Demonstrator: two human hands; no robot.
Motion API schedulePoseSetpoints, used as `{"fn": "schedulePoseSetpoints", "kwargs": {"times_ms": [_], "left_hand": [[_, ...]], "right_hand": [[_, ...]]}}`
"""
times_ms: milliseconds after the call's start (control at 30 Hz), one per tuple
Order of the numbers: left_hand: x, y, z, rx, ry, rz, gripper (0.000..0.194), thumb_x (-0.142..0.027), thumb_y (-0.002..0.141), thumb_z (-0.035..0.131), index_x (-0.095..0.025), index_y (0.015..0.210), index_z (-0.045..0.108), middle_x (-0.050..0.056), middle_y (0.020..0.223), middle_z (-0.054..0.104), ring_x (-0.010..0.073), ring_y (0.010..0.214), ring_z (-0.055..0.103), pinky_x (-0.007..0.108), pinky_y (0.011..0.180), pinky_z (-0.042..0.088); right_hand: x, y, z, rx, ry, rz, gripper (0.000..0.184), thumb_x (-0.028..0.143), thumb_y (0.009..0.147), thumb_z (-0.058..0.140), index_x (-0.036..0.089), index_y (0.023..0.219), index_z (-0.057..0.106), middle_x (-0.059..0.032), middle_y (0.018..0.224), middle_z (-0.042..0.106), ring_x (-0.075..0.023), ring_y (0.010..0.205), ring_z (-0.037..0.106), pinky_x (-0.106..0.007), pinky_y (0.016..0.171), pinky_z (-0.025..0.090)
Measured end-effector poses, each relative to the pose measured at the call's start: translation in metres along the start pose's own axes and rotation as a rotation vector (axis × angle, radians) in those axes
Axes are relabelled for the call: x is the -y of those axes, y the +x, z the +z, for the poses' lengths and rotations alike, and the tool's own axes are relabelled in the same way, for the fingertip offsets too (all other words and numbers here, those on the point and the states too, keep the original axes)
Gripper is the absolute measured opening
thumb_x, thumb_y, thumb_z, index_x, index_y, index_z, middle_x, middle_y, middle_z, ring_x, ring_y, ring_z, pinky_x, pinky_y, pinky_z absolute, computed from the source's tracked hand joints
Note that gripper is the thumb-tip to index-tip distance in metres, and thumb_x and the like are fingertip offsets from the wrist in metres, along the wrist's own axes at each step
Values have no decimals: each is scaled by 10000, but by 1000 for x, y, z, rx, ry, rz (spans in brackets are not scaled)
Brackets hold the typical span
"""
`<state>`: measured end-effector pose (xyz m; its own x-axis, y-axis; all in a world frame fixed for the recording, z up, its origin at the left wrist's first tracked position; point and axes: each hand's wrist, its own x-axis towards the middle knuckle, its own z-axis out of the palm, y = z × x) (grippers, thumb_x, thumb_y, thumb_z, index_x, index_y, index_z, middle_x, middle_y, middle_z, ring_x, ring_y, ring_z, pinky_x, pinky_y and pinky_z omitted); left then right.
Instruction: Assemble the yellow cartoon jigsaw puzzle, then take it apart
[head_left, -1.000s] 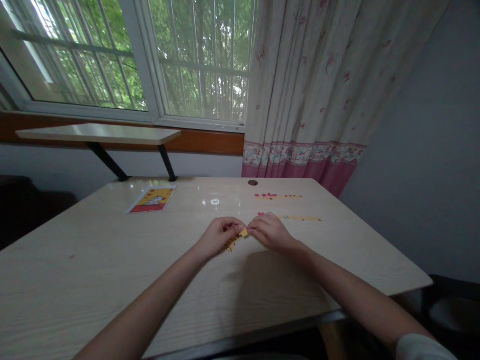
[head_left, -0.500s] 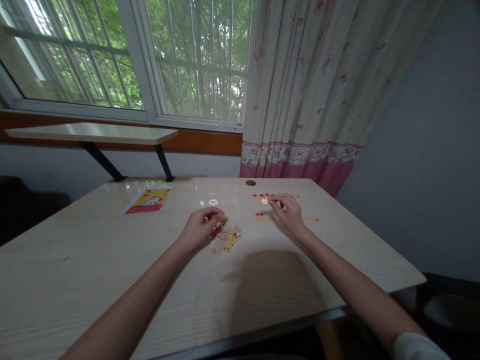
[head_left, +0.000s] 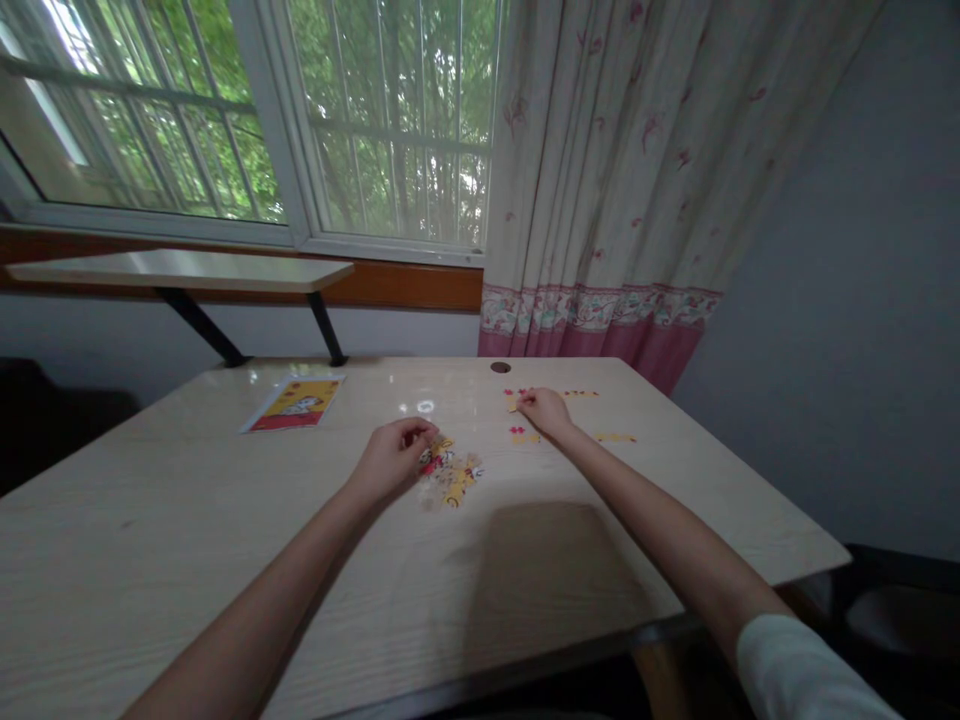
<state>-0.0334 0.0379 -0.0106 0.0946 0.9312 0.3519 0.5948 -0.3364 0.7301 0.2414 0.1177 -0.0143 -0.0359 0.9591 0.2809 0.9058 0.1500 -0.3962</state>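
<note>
My right hand (head_left: pixel 547 411) is closed in a pinch on a small yellow puzzle piece (head_left: pixel 513 406), held just at or above the table, below a row of red puzzle pieces (head_left: pixel 509 392). More pieces lie about it: a short red and yellow group (head_left: pixel 517 431) nearer to me and a yellow row (head_left: pixel 616 437) to the right. My left hand (head_left: pixel 391 457) has its fingers curled together at the left edge of a loose pile of puzzle pieces (head_left: pixel 457 480), mixed yellow, red and grey-brown. Whatever its fingertips hold, if anything, is too small to make out.
A yellow and red picture sheet (head_left: pixel 296 405) lies at the back left of the wooden table (head_left: pixel 225 520). Behind it stands a raised shelf (head_left: pixel 180 265) on black legs. A round cable hole (head_left: pixel 500 368) sits near the back edge, with a curtain (head_left: pixel 600 250) beyond.
My right hand has moved left with the yellow piece, and more of the rows to its right shows. My left hand has shifted only slightly left beside the pile.
</note>
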Motion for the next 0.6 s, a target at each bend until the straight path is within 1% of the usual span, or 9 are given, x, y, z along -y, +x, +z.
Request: {"fn": "schedulePoseSetpoints", "kwargs": {"times_ms": [200,300,367,400,467,533,600], "left_hand": [[-4,-1,-2,6,33,-8,279,-329,778,495,-136,829,691,41,670,640,145,595,522,261,565,379],[-7,-1,-4,47,51,4,284,-323,784,478,-136,825,687,45,681,647,147,605,529,261,576,384],[-9,-1,-5,76,66,22,283,-320,791,468,-140,819,685,51,701,656,150,614,535,261,583,385],[-9,-2,-6,84,77,31,280,-317,795,463,-144,815,683,53,709,661,151,615,535,260,583,384],[-9,-2,-6,97,111,55,269,-307,802,460,-154,812,681,52,716,664,152,613,535,259,581,378],[-9,-2,-6,114,152,83,254,-295,805,460,-166,813,679,47,709,662,153,602,535,259,575,369],[-9,-3,-6,137,190,115,234,-287,802,472,-175,814,678,49,725,665,158,611,544,260,583,371]], "right_hand": [[2,-1,-3,19,-82,43,198,288,794,565,233,882,733,-42,919,723,-179,869,640,-238,744,435],[1,-1,-5,24,-85,43,199,266,801,561,233,897,732,-40,932,721,-174,879,639,-237,760,436],[2,-4,-8,6,-76,7,202,248,808,556,227,908,730,-44,944,719,-168,883,635,-239,776,435],[4,-7,-9,-3,-64,-32,201,235,810,553,218,905,730,-51,940,718,-168,878,633,-245,783,434],[9,-18,-11,-1,-25,-160,195,210,808,553,195,882,732,-64,907,718,-173,856,629,-264,790,435],[17,-34,-12,51,31,-324,184,207,808,560,184,872,731,-65,875,715,-176,838,623,-277,790,434],[27,-52,-12,132,90,-487,191,240,822,569,189,926,722,-61,892,708,-171,853,614,-284,809,428]]}}
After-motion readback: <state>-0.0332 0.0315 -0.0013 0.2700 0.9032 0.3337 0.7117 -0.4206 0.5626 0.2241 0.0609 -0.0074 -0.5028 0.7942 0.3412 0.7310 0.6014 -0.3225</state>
